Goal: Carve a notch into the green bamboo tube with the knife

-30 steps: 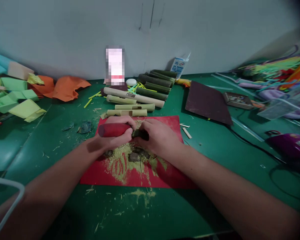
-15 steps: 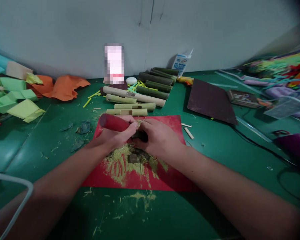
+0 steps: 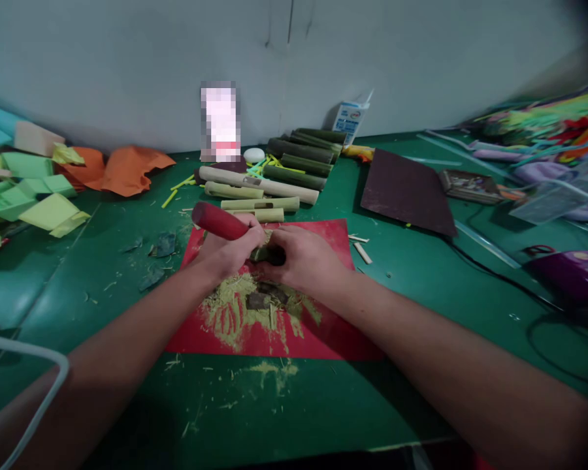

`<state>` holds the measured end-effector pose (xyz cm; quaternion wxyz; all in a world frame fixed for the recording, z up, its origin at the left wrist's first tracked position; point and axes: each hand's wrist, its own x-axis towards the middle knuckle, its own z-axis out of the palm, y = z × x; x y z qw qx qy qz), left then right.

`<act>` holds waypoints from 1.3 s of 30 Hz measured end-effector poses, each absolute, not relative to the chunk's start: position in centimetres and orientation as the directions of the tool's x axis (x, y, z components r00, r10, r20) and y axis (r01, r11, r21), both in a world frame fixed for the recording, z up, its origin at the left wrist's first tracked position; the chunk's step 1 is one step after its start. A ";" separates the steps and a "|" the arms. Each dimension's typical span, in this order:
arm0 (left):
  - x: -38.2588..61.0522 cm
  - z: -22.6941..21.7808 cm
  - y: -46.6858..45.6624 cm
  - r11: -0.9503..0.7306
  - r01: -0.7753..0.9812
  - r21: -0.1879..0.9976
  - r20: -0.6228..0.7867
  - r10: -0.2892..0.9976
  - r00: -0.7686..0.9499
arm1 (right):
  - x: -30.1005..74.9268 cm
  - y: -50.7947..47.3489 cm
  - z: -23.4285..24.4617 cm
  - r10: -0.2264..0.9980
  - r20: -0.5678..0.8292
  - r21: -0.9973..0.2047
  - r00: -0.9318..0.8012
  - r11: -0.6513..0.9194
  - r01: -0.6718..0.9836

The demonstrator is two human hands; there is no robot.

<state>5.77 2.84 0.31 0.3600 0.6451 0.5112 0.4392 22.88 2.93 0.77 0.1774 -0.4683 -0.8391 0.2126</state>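
Observation:
My left hand (image 3: pixel 232 251) is closed around the thick red handle (image 3: pixel 219 220) of a tool. The handle points up to the left, and the tool's working end is hidden behind my fingers. My right hand (image 3: pixel 308 258) grips a short green piece of bamboo (image 3: pixel 261 253), its fingers curled over it and close to my left hand. Both hands are above a red sheet (image 3: pixel 336 241). On the sheet, yellowish bamboo dust (image 3: pixel 235 313) is spread about, with dark scraps (image 3: pixel 258 300) just below my hands.
Behind the sheet lie pale cut bamboo tubes (image 3: pixel 259 203) and dark green bamboo lengths (image 3: pixel 296 177). A blurred-out phone-like screen (image 3: pixel 219 121) leans on the wall. A dark board (image 3: pixel 406 192) and a purple item (image 3: pixel 571 281) are right; folded papers (image 3: pixel 44 209) left. A white cable (image 3: pixel 44 356) crosses my left forearm.
The view has shifted slightly. The red handle's free end has risen, tilting the handle more steeply. More of the green bamboo shows between my hands.

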 end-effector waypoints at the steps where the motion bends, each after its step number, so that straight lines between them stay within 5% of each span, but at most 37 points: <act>1: 5.8 0.2 2.9 -0.214 0.340 0.916 0.193 0.977 0.096 | 22.9 2.9 0.8 0.860 0.103 -0.521 -0.500 0.474 0.710; 21: 5.9 0.2 3.2 -0.126 0.399 0.909 0.112 0.992 0.058 | 22.8 3.0 0.2 0.831 0.171 -0.440 -0.530 0.545 0.714; 32: 6.2 0.6 3.1 -0.247 0.476 0.844 0.196 0.968 0.155 | 22.9 2.4 0.4 0.826 0.170 -0.311 -0.538 0.563 0.766; 39: 6.7 0.5 3.4 -0.240 0.445 0.863 0.195 0.970 0.145 | 22.9 2.7 0.5 0.847 0.135 -0.422 -0.515 0.519 0.743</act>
